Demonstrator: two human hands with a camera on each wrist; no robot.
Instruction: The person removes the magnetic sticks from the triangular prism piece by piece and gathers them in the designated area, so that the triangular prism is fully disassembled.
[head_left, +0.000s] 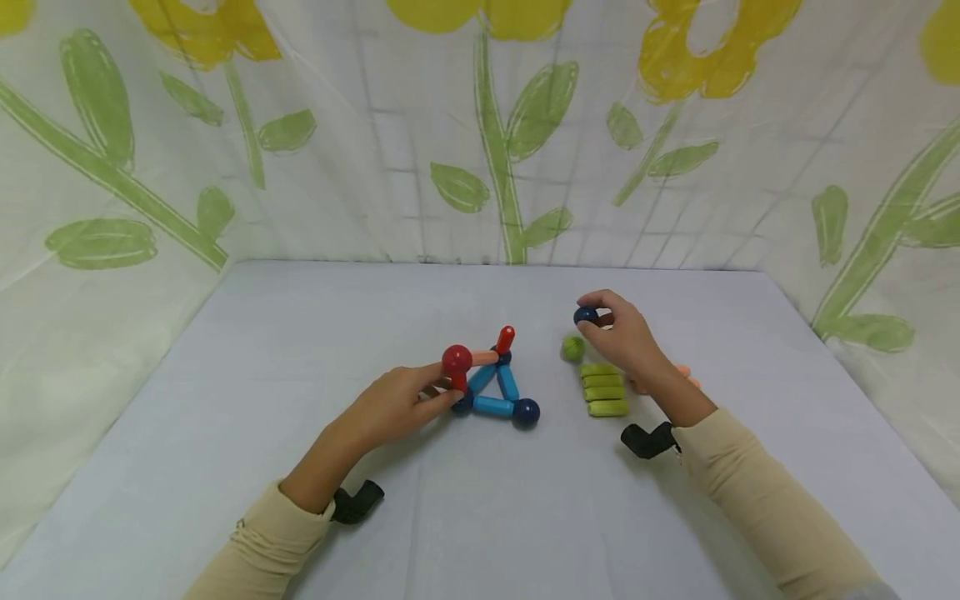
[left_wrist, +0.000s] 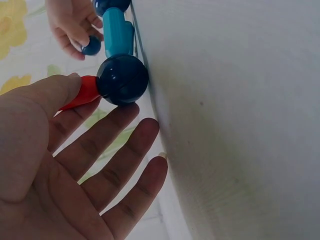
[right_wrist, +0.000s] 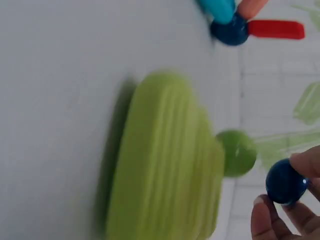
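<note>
My left hand pinches an upright red rod between thumb and index finger, its other fingers spread in the left wrist view. A red ball tops that rod, and a dark blue ball joins its foot. This ball is one corner of a flat triangle of light blue rods with dark blue balls at its corners. At the far corner a second red rod stands up, and a peach rod runs toward the red ball. My right hand holds a loose dark blue ball in its fingertips, above the table.
Right of the triangle, several lime green rods lie in a row, with a green ball just behind them. Peach pieces are partly hidden under my right wrist. A flower-printed curtain hangs behind the white table.
</note>
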